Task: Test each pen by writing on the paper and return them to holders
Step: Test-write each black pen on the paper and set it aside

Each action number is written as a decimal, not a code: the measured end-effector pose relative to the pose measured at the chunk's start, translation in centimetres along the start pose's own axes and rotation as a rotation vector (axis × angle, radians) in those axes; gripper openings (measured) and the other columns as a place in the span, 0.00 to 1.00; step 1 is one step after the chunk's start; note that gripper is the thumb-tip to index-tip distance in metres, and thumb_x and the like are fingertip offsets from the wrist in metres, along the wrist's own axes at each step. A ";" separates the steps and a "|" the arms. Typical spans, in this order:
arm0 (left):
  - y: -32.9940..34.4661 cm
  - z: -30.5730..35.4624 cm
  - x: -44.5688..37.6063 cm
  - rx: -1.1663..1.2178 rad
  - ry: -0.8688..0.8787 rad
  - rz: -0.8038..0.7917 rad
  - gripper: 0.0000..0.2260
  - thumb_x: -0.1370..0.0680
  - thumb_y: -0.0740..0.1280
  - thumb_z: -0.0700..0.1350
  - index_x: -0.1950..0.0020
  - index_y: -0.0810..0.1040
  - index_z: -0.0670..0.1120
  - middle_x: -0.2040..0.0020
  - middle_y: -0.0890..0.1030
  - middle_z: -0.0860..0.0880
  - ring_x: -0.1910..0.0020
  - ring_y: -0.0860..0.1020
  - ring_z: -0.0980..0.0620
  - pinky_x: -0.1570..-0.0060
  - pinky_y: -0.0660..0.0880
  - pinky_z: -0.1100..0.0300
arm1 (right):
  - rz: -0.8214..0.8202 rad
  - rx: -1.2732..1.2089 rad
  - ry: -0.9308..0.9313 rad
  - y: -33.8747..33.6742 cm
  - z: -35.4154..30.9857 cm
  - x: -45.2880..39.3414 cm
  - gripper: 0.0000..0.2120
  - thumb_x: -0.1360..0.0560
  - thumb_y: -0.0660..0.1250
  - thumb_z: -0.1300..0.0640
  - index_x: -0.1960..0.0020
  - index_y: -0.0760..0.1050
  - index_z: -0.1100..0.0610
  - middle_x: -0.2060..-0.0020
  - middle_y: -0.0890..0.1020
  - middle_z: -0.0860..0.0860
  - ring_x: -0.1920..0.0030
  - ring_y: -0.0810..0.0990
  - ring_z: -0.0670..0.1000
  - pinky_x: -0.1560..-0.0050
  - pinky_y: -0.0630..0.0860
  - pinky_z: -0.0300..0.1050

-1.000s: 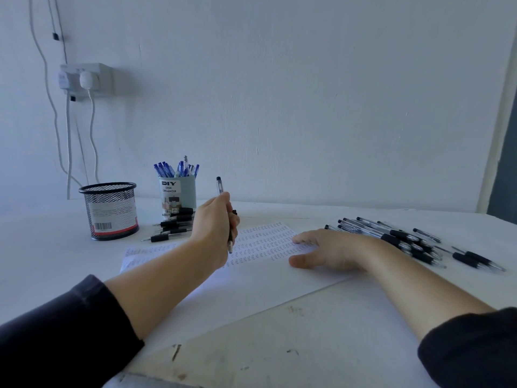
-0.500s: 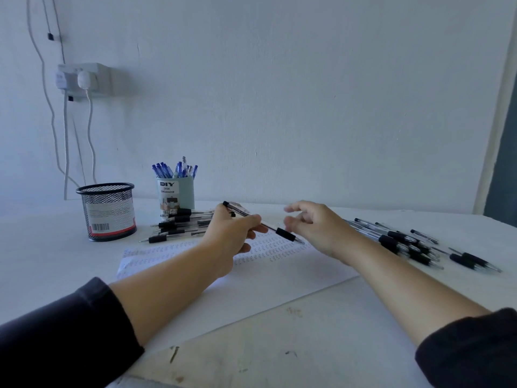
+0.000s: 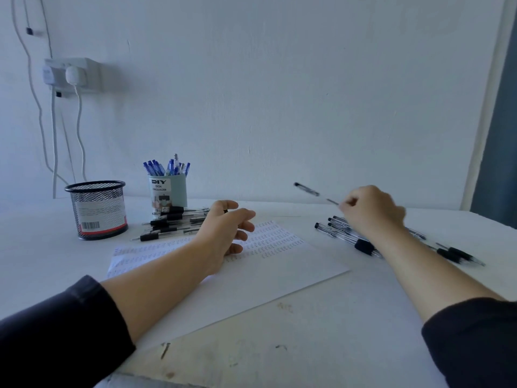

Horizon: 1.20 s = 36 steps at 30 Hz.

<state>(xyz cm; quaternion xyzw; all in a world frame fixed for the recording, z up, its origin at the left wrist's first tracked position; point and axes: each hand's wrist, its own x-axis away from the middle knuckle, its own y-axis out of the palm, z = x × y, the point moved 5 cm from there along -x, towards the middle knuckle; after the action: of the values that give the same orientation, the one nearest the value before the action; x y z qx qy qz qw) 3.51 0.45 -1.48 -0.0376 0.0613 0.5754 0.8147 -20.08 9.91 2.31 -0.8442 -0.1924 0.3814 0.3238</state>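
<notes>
A person seated at a white tabletop (image 3: 293,345) is testing pens, sleeves (image 3: 56,326) dark at the near edge. Nearest the viewer, the paper (image 3: 251,281) is lying under the left hand (image 3: 226,233), whose fingers (image 3: 246,215) are hanging loosely curled and holding nothing. Further out, the right hand (image 3: 372,211) is pinching a pen (image 3: 313,191) by one end; its long axis is running up and away to the left of those fingers, the free end in the air and blurred. Directly beneath the right hand, a loose row of black-grip pens (image 3: 363,245) is lying on the tabletop. The holders are standing well to the left of both hands: a pale organizer cup (image 3: 167,191) full of blue pens, more black pens (image 3: 167,228) heaped at its foot, and a black mesh cup (image 3: 96,210) beyond. The left hand is the nearer to them, so a return would likely mean crossing the sheet. Behind, a bare white wall (image 3: 279,93) is carrying a socket (image 3: 72,75) with trailing cables.
</notes>
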 end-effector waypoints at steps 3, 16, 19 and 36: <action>0.2 0.0 0.1 -0.035 0.005 -0.011 0.13 0.23 0.66 0.42 0.40 0.69 0.47 0.62 0.78 0.45 0.67 0.73 0.51 0.72 0.67 0.59 | 0.077 0.095 0.256 -1.1 3.7 -0.5 0.07 0.27 0.61 0.61 0.54 0.78 0.58 0.56 0.79 0.56 0.45 0.73 0.60 0.43 0.61 0.51; 0.3 0.0 0.3 -0.117 0.008 -0.013 0.04 0.22 0.63 0.37 0.55 0.75 0.43 0.68 0.77 0.46 0.70 0.71 0.51 0.73 0.66 0.61 | -0.039 0.279 0.532 -1.2 6.9 0.8 0.05 0.29 0.63 0.59 0.53 0.71 0.57 0.48 0.75 0.58 0.37 0.64 0.60 0.34 0.56 0.55; 0.2 0.0 0.3 -0.115 0.000 -0.011 0.05 0.22 0.63 0.37 0.56 0.75 0.43 0.68 0.77 0.45 0.70 0.71 0.51 0.73 0.66 0.61 | -0.040 0.356 0.438 -1.1 5.6 0.7 0.10 0.26 0.60 0.57 0.46 0.73 0.57 0.44 0.73 0.56 0.37 0.64 0.60 0.34 0.57 0.55; -8.9 4.5 -3.0 -0.496 0.187 0.206 0.08 0.24 0.65 0.35 0.61 0.79 0.44 0.64 0.79 0.46 0.65 0.75 0.49 0.67 0.72 0.61 | -0.827 -0.105 -0.431 7.4 -7.7 7.4 0.32 0.32 0.69 0.37 0.31 0.67 0.42 0.27 0.64 0.45 0.27 0.62 0.50 0.27 0.58 0.52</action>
<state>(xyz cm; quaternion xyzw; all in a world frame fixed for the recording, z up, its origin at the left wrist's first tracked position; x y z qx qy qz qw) 11.14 -4.78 3.31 -0.2822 -0.0027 0.6465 0.7088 -8.90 5.73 -2.84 -0.6133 -0.5948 0.3766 0.3581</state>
